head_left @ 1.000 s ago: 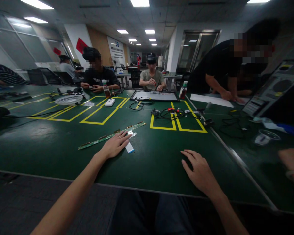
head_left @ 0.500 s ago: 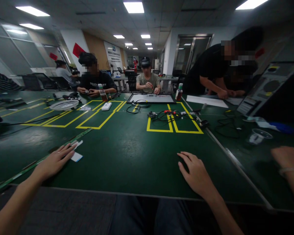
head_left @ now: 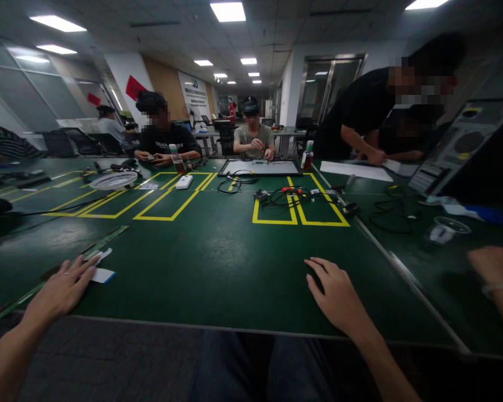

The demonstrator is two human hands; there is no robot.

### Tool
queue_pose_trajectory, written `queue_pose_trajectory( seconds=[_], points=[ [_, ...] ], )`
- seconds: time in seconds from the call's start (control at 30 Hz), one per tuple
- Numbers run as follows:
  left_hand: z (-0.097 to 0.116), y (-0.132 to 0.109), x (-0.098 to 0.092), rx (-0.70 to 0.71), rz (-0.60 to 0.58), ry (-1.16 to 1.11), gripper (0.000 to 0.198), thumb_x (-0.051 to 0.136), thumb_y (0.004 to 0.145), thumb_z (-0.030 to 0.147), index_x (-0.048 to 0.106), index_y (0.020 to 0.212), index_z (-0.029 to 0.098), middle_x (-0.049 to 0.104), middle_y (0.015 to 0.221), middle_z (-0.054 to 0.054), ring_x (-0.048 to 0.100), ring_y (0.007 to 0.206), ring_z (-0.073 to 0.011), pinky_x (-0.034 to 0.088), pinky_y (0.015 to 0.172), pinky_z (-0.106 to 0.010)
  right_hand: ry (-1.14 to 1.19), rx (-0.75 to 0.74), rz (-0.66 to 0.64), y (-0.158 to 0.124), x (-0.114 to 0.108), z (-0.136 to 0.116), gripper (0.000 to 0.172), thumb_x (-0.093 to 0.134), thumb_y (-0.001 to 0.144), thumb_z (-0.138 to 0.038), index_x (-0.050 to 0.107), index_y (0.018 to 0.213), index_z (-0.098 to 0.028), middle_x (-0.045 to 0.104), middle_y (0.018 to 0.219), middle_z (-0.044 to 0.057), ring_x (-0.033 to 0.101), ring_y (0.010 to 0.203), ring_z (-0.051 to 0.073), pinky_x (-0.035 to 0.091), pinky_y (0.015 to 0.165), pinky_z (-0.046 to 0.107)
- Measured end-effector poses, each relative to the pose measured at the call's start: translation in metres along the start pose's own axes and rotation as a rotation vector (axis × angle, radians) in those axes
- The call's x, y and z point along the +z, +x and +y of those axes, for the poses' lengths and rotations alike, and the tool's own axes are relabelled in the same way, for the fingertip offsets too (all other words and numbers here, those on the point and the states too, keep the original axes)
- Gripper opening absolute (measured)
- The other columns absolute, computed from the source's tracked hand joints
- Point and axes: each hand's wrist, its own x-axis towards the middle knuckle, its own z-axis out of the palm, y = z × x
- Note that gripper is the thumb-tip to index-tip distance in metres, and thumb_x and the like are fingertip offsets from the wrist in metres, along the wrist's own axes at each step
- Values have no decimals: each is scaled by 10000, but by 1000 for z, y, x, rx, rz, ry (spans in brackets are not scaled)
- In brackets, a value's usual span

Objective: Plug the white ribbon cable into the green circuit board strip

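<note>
My left hand [head_left: 65, 287] lies over a long, thin green circuit-board strip [head_left: 111, 237], its fingers stretched out flat. Beside those fingertips a white ribbon-like piece [head_left: 103, 276] with a blue end sticks out; the hand covers part of it and the middle of the strip. On the right, my right hand [head_left: 335, 293] rests on the green table [head_left: 218, 279] with fingers spread and nothing in them.
Yellow tape rectangles [head_left: 274, 223] mark the table, with black cables and a red-handled tool [head_left: 292, 190] among them. Farther back are a flat panel [head_left: 260, 167] and two bottles. A computer case [head_left: 461, 151] stands at right, near another person's arm [head_left: 497, 273]. Several people sit or stand around.
My left hand has moved left and slightly toward me, and the green strip and white piece have shifted left with it. My right hand has stayed nearly still.
</note>
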Motion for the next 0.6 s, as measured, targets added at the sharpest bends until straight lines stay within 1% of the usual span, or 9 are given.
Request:
queue_pose_trajectory(
  seconds=[0.07,0.1,0.2,0.23,0.3,0.4,0.47,0.6],
  points=[
    [5,-4,-3,-10,14,27,775,111,1045,519,435,1628,124,278,1729,-231,219,1601,-499,292,1192,-693,0,0,1,0,0,0,411,478,1057,-340,633,1424,-243,656,1438,127,609,1330,300,515,1055,503],
    [7,-6,-5,-12,15,38,783,99,1044,522,412,1637,118,250,1736,-240,183,1607,-505,267,1192,-713,1,1,3,0,1,0,410,476,1057,-340,634,1423,-244,656,1438,127,608,1330,300,515,1054,503],
    [11,-7,-7,-17,16,13,813,80,1042,534,323,1663,69,242,1735,-251,157,1623,-470,227,1224,-693,9,1,1,0,0,0,411,472,1062,-344,632,1426,-237,651,1444,128,601,1338,298,510,1063,500],
    [11,-6,-7,-10,26,-6,816,92,1042,533,311,1661,49,261,1730,-247,170,1627,-446,225,1239,-670,10,1,-2,0,0,-1,411,471,1063,-346,632,1425,-233,649,1445,129,599,1341,297,506,1069,500],
    [11,-2,-6,31,46,-41,797,139,1038,520,348,1635,34,353,1703,-215,246,1621,-388,256,1262,-600,9,5,-11,0,-1,-1,414,470,1065,-346,630,1427,-223,644,1450,129,592,1347,295,497,1083,503],
    [12,2,-6,96,27,-67,720,206,1020,509,466,1570,125,533,1615,-100,434,1540,-312,362,1245,-495,7,11,-25,0,-2,-3,420,463,1067,-344,622,1435,-217,637,1457,130,587,1350,295,491,1090,509],
    [12,4,-6,118,21,-74,696,233,1003,524,516,1532,171,588,1571,-48,504,1487,-298,392,1236,-465,10,10,-28,0,-3,-4,423,457,1069,-342,619,1440,-221,637,1457,132,588,1350,298,494,1085,514],
    [16,3,-7,144,48,-63,696,250,984,525,564,1495,172,629,1525,-54,536,1452,-316,382,1246,-452,18,3,-22,0,-3,-4,416,457,1067,-335,629,1431,-227,643,1451,133,589,1349,301,497,1080,519]
  ],
)
